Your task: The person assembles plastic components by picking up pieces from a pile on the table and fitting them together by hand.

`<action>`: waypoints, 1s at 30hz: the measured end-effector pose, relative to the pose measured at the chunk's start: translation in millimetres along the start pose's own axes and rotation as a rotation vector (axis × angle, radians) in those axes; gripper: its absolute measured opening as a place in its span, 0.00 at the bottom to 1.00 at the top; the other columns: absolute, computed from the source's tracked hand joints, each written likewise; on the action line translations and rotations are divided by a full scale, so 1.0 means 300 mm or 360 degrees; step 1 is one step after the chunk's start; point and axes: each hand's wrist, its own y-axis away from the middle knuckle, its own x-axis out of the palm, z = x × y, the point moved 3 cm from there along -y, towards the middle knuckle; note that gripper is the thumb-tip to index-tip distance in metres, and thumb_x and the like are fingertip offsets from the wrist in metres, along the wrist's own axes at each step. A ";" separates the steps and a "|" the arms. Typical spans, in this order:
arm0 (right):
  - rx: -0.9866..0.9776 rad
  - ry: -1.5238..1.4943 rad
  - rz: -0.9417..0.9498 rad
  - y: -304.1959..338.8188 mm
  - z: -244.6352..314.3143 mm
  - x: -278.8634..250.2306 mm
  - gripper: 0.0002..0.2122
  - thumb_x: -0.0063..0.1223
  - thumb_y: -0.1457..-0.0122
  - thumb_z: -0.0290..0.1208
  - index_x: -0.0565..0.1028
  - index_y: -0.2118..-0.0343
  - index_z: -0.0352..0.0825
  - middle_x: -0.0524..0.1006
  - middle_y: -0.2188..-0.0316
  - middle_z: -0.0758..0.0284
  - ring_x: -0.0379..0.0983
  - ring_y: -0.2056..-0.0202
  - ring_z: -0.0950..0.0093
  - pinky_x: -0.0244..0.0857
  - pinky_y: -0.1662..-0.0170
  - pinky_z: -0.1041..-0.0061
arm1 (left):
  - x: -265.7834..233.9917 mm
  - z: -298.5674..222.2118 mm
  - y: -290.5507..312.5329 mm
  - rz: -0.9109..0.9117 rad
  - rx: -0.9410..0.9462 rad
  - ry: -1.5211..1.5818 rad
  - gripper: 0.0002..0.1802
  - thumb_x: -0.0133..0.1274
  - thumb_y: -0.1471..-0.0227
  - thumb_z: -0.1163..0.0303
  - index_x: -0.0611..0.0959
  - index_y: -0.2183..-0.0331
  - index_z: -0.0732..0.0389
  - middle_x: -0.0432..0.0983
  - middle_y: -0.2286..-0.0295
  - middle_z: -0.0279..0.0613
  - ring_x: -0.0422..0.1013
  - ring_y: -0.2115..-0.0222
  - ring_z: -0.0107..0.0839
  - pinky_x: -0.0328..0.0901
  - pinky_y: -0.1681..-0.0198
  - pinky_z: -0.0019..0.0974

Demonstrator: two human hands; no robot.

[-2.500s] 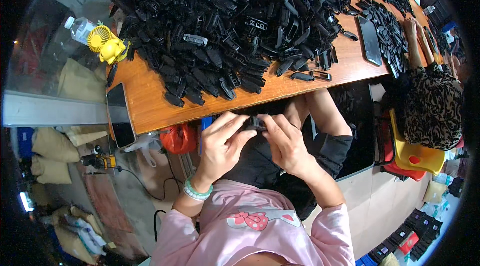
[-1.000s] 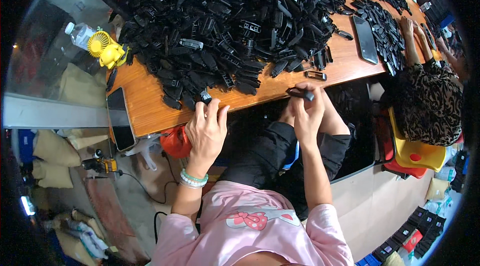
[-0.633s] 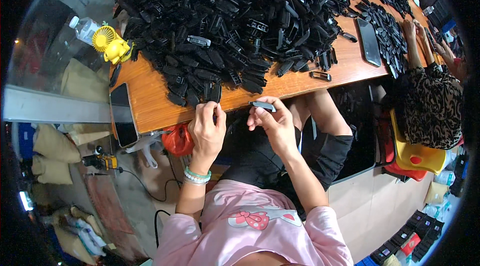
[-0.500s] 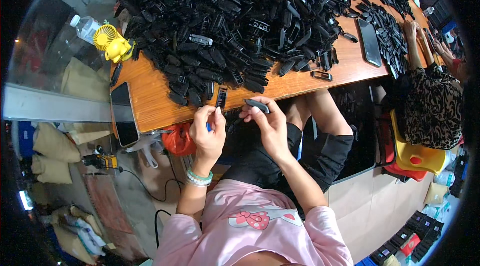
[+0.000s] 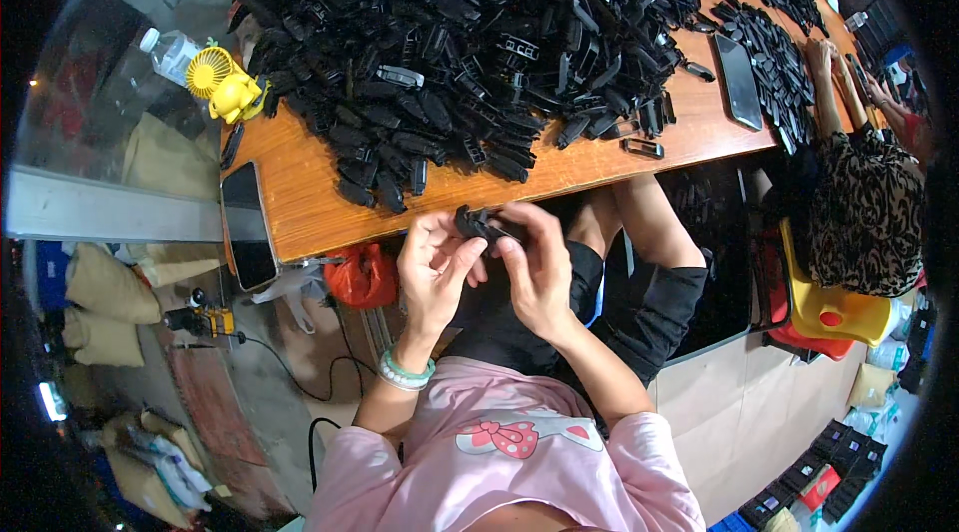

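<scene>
Far left: I see a clear bottle [image 5: 170,50] and a small yellow fan [image 5: 225,87] at the left end of the counter [image 5: 300,192].
Phone: a dark phone [image 5: 248,222] lies flat near the counter's front left corner.
Red bag: a red bag [image 5: 362,277] sits below the counter edge, just left of my left hand.
Left hand: my left hand [image 5: 432,267] is held in front of the counter edge, its fingers [image 5: 440,230] curled around the left end of a small black plastic part [image 5: 478,224].
Black part: it is held in the air between both hands, just below the counter edge, above my lap.
Right hand: my right hand [image 5: 539,267] has its fingers closed on the right end of the same part.
Pile: a big heap of black plastic parts [image 5: 479,42] covers the counter.
Far right: another person [image 5: 864,212] in a patterned top sits there beside a yellow stool [image 5: 834,312].
</scene>
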 end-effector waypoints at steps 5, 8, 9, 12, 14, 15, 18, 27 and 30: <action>-0.0185 0.0197 0.0396 -0.047 0.055 -0.071 0.19 0.49 0.44 0.21 0.66 0.49 0.28 0.72 0.66 0.57 0.72 0.64 0.65 0.66 0.60 0.73 | -0.006 -0.060 -0.003 0.0148 0.0221 -0.0437 0.15 0.57 0.52 0.78 0.77 0.60 0.69 0.72 0.69 0.38 0.69 0.75 0.21 0.63 0.75 0.21; -0.0247 0.0306 0.0559 -0.065 0.066 -0.081 0.17 0.50 0.46 0.22 0.68 0.51 0.28 0.71 0.69 0.56 0.70 0.68 0.60 0.64 0.64 0.70 | 0.004 -0.113 -0.010 0.0176 0.0421 -0.0764 0.14 0.57 0.54 0.78 0.78 0.62 0.71 0.72 0.71 0.41 0.70 0.73 0.26 0.64 0.72 0.26; -0.0246 0.0307 0.0558 -0.066 0.073 -0.083 0.17 0.50 0.46 0.22 0.68 0.51 0.28 0.71 0.69 0.56 0.70 0.68 0.60 0.64 0.64 0.70 | 0.005 -0.121 -0.011 0.0203 0.0515 -0.0925 0.14 0.58 0.55 0.78 0.78 0.63 0.71 0.72 0.71 0.43 0.70 0.73 0.28 0.64 0.71 0.27; -0.0296 0.0507 0.0563 -0.051 0.083 -0.076 0.17 0.51 0.48 0.20 0.68 0.54 0.28 0.68 0.74 0.56 0.67 0.71 0.56 0.63 0.68 0.66 | 0.002 -0.111 -0.009 0.0201 0.0544 -0.0886 0.15 0.59 0.55 0.75 0.78 0.64 0.75 0.73 0.70 0.46 0.69 0.71 0.32 0.64 0.68 0.29; -0.0365 0.0579 0.0572 -0.050 0.082 -0.072 0.17 0.52 0.49 0.19 0.67 0.54 0.28 0.67 0.74 0.56 0.67 0.72 0.56 0.62 0.68 0.65 | 0.005 -0.129 -0.014 0.0224 0.0559 -0.0929 0.15 0.58 0.54 0.75 0.77 0.64 0.75 0.73 0.70 0.45 0.69 0.72 0.32 0.64 0.68 0.29; -0.0438 0.0649 0.0583 -0.048 0.083 -0.071 0.18 0.52 0.50 0.18 0.67 0.54 0.28 0.67 0.74 0.57 0.67 0.72 0.57 0.62 0.69 0.65 | 0.007 -0.135 -0.015 0.0242 0.0576 -0.0974 0.15 0.58 0.54 0.75 0.77 0.64 0.75 0.73 0.70 0.45 0.69 0.72 0.31 0.64 0.69 0.29; -0.0434 0.0698 0.0577 -0.044 0.068 -0.073 0.20 0.53 0.52 0.17 0.67 0.53 0.28 0.67 0.73 0.57 0.67 0.72 0.58 0.63 0.69 0.64 | 0.012 -0.126 -0.018 0.0217 0.0546 -0.0962 0.12 0.57 0.52 0.75 0.78 0.65 0.72 0.73 0.71 0.46 0.71 0.74 0.32 0.64 0.74 0.28; -0.0049 0.0375 0.0333 -0.023 0.062 -0.082 0.24 0.61 0.53 0.25 0.69 0.51 0.32 0.70 0.60 0.59 0.71 0.65 0.70 0.66 0.64 0.76 | 0.011 -0.061 -0.025 0.0188 0.0004 -0.0383 0.16 0.54 0.48 0.72 0.78 0.57 0.69 0.73 0.68 0.39 0.71 0.76 0.21 0.65 0.78 0.23; 0.0314 -0.0348 0.0240 -0.008 0.003 -0.081 0.15 0.62 0.51 0.25 0.71 0.62 0.29 0.71 0.68 0.66 0.69 0.65 0.77 0.64 0.65 0.79 | 0.018 -0.065 -0.017 0.0347 -0.0039 -0.0069 0.15 0.55 0.49 0.74 0.80 0.58 0.68 0.74 0.68 0.41 0.70 0.77 0.21 0.62 0.80 0.21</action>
